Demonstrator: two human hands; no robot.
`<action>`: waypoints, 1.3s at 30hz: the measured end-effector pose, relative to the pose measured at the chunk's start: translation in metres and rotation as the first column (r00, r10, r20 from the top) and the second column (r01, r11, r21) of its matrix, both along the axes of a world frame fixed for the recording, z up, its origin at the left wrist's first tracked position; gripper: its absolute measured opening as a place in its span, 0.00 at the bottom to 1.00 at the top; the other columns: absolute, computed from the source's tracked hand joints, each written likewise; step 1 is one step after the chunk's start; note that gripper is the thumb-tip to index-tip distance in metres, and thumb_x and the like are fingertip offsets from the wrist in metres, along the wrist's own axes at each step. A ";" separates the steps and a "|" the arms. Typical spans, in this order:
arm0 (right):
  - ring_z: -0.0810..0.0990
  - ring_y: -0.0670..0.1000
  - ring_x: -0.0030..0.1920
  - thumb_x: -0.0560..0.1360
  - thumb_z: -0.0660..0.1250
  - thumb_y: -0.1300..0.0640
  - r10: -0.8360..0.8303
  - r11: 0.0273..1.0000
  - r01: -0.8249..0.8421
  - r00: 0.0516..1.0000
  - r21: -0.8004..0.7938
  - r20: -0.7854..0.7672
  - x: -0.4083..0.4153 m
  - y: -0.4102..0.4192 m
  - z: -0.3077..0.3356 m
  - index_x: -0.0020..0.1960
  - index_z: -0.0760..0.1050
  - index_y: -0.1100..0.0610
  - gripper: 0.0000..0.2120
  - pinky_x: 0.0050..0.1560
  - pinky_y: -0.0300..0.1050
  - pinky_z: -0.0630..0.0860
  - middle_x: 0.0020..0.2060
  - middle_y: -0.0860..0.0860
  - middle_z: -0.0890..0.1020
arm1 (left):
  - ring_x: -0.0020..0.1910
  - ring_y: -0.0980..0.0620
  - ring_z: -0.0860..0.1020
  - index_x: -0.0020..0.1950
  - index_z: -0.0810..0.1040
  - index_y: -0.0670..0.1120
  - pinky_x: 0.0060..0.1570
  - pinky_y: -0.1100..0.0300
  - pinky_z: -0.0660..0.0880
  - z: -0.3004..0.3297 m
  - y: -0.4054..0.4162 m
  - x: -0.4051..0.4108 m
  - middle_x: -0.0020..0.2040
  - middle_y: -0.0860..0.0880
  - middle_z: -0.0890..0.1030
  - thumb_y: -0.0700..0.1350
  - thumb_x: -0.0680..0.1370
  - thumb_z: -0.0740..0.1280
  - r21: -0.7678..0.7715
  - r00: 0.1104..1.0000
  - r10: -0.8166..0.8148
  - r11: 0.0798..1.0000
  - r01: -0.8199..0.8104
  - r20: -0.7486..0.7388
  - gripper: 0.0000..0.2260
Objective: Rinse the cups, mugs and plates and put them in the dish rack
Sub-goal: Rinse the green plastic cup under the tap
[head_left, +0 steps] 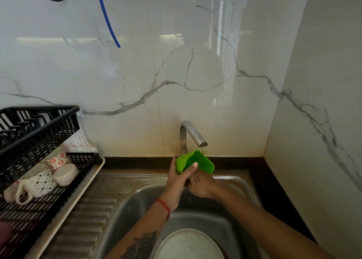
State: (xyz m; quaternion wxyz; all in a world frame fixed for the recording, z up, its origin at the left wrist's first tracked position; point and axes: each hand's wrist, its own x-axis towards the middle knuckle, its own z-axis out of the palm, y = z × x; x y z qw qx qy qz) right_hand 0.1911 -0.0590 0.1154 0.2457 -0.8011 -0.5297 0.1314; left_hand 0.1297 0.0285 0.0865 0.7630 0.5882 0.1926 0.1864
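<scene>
Under the spout of the steel tap [193,134] both of my hands hold a bright green cup [203,162], tilted on its side over the sink [137,196]. My left hand [177,179] grips its left wall, thumb across the rim. My right hand [199,186] holds it from below; its fingers are mostly hidden. A pale speckled plate [189,245] lies in the sink basin near the bottom edge. The black two-tier dish rack [39,133] on the left holds patterned mugs [42,182] and a red-flowered cup [58,161] on its lower tier.
The ribbed steel drainboard [82,219] lies between rack and basin. A marble wall closes off the back and the right side [323,141]. A blue tube [107,20] hangs down the wall at upper left.
</scene>
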 end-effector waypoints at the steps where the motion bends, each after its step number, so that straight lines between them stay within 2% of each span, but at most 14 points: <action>1: 0.77 0.57 0.53 0.78 0.60 0.64 0.011 1.000 -0.011 0.999 0.010 -0.035 -0.001 -0.003 -0.004 0.63 0.71 0.62 0.14 0.48 0.45 0.74 0.54 0.60 0.77 | 0.52 0.55 0.79 0.65 0.68 0.57 0.40 0.64 0.78 0.001 0.001 0.000 0.57 0.52 0.78 0.51 0.65 0.74 0.040 1.000 -0.002 0.999 0.002 -0.017 0.29; 3: 0.76 0.57 0.58 0.80 0.60 0.55 0.061 0.983 -0.027 0.981 -0.180 0.183 0.007 -0.010 -0.007 0.65 0.71 0.60 0.16 0.57 0.48 0.73 0.58 0.58 0.78 | 0.51 0.57 0.76 0.68 0.66 0.58 0.43 0.63 0.77 0.003 0.007 0.000 0.54 0.56 0.75 0.49 0.70 0.73 0.115 0.997 -0.027 0.993 0.035 -0.072 0.29; 6: 0.75 0.56 0.61 0.78 0.62 0.48 0.264 0.837 0.131 0.754 -0.532 0.602 0.014 -0.014 -0.003 0.65 0.72 0.59 0.20 0.63 0.49 0.68 0.59 0.56 0.79 | 0.52 0.57 0.74 0.75 0.63 0.52 0.50 0.57 0.78 0.002 0.012 0.003 0.53 0.57 0.74 0.45 0.76 0.70 0.144 0.994 -0.007 0.989 0.023 -0.110 0.30; 9: 0.77 0.58 0.57 0.77 0.64 0.54 0.194 0.874 0.092 0.833 -0.476 0.518 0.011 -0.007 -0.006 0.60 0.75 0.61 0.15 0.58 0.48 0.71 0.55 0.58 0.80 | 0.59 0.51 0.72 0.75 0.64 0.51 0.62 0.45 0.74 0.004 0.009 0.007 0.62 0.48 0.74 0.48 0.76 0.70 0.141 0.992 0.045 0.990 -0.029 -0.118 0.29; 12: 0.80 0.60 0.50 0.78 0.63 0.58 0.174 0.926 -0.039 0.927 -0.376 0.332 0.009 -0.012 -0.009 0.56 0.75 0.64 0.11 0.48 0.48 0.75 0.49 0.60 0.81 | 0.59 0.50 0.72 0.74 0.65 0.49 0.54 0.50 0.78 0.006 0.013 0.005 0.67 0.45 0.72 0.49 0.75 0.70 0.166 0.988 0.075 0.985 -0.052 -0.136 0.29; 15: 0.79 0.60 0.53 0.77 0.61 0.63 0.223 0.921 0.031 0.774 -0.388 0.593 0.016 -0.019 -0.012 0.60 0.74 0.63 0.12 0.53 0.51 0.75 0.53 0.60 0.80 | 0.58 0.50 0.73 0.75 0.64 0.50 0.50 0.55 0.80 0.013 0.019 0.002 0.66 0.47 0.71 0.51 0.73 0.72 0.188 0.988 0.005 0.982 0.024 -0.153 0.32; 17: 0.79 0.60 0.52 0.78 0.60 0.63 0.165 0.948 0.058 0.751 -0.313 0.639 0.016 -0.016 -0.011 0.59 0.75 0.64 0.12 0.52 0.50 0.73 0.53 0.60 0.80 | 0.56 0.53 0.74 0.70 0.66 0.56 0.51 0.58 0.78 0.017 0.012 0.001 0.61 0.51 0.71 0.53 0.70 0.73 0.201 0.993 -0.034 0.978 0.056 -0.111 0.30; 20: 0.81 0.57 0.46 0.77 0.62 0.65 -0.039 0.996 0.063 0.931 -0.056 0.363 0.008 -0.004 -0.009 0.54 0.76 0.63 0.09 0.41 0.44 0.73 0.47 0.59 0.82 | 0.57 0.52 0.77 0.62 0.65 0.62 0.48 0.58 0.78 0.012 -0.004 0.004 0.60 0.52 0.73 0.52 0.70 0.71 0.080 1.000 -0.008 0.997 0.008 -0.006 0.23; 22: 0.81 0.56 0.43 0.76 0.62 0.66 -0.050 0.999 0.045 0.971 0.029 0.232 0.001 -0.002 -0.013 0.52 0.77 0.63 0.08 0.42 0.46 0.77 0.46 0.59 0.82 | 0.61 0.47 0.75 0.61 0.67 0.64 0.53 0.53 0.78 0.009 -0.007 0.004 0.64 0.48 0.71 0.49 0.75 0.69 0.074 1.000 0.015 0.997 -0.016 0.002 0.19; 25: 0.80 0.55 0.48 0.79 0.61 0.60 0.120 0.991 -0.091 0.918 -0.094 0.378 0.008 -0.011 -0.014 0.61 0.75 0.61 0.12 0.50 0.49 0.78 0.52 0.58 0.81 | 0.59 0.50 0.73 0.74 0.63 0.58 0.48 0.57 0.80 0.005 0.003 0.001 0.67 0.47 0.67 0.47 0.76 0.68 0.176 0.998 -0.013 0.984 0.023 -0.058 0.28; 29: 0.78 0.54 0.56 0.81 0.55 0.45 0.280 0.930 -0.001 0.646 -0.366 0.710 0.027 -0.018 -0.006 0.63 0.74 0.54 0.18 0.64 0.51 0.69 0.55 0.53 0.80 | 0.53 0.56 0.74 0.75 0.62 0.54 0.36 0.66 0.79 0.001 0.006 -0.002 0.65 0.47 0.71 0.45 0.78 0.66 0.061 0.997 -0.073 0.995 0.074 -0.030 0.27; 33: 0.79 0.56 0.53 0.77 0.64 0.51 0.257 0.896 -0.010 0.827 -0.444 0.501 0.014 -0.018 -0.011 0.62 0.72 0.57 0.16 0.55 0.48 0.73 0.52 0.55 0.80 | 0.52 0.57 0.73 0.75 0.62 0.56 0.38 0.65 0.77 0.004 0.008 -0.001 0.64 0.48 0.70 0.47 0.76 0.68 0.099 0.990 -0.106 0.988 0.116 -0.097 0.28; 37: 0.77 0.59 0.59 0.77 0.63 0.61 0.250 0.905 0.028 0.771 -0.424 0.585 0.022 -0.020 -0.009 0.68 0.68 0.60 0.19 0.60 0.50 0.71 0.58 0.58 0.78 | 0.52 0.57 0.74 0.74 0.63 0.57 0.43 0.63 0.79 0.008 0.013 -0.005 0.61 0.52 0.71 0.52 0.69 0.71 0.107 0.981 -0.167 0.978 0.177 -0.095 0.34; 39: 0.79 0.58 0.54 0.78 0.61 0.62 0.147 0.949 0.024 0.849 -0.315 0.508 0.021 -0.015 -0.007 0.61 0.73 0.62 0.13 0.55 0.48 0.73 0.53 0.58 0.80 | 0.52 0.56 0.75 0.74 0.58 0.58 0.45 0.59 0.79 0.006 0.005 -0.001 0.63 0.52 0.70 0.53 0.67 0.72 0.036 0.995 -0.101 0.994 0.102 -0.012 0.39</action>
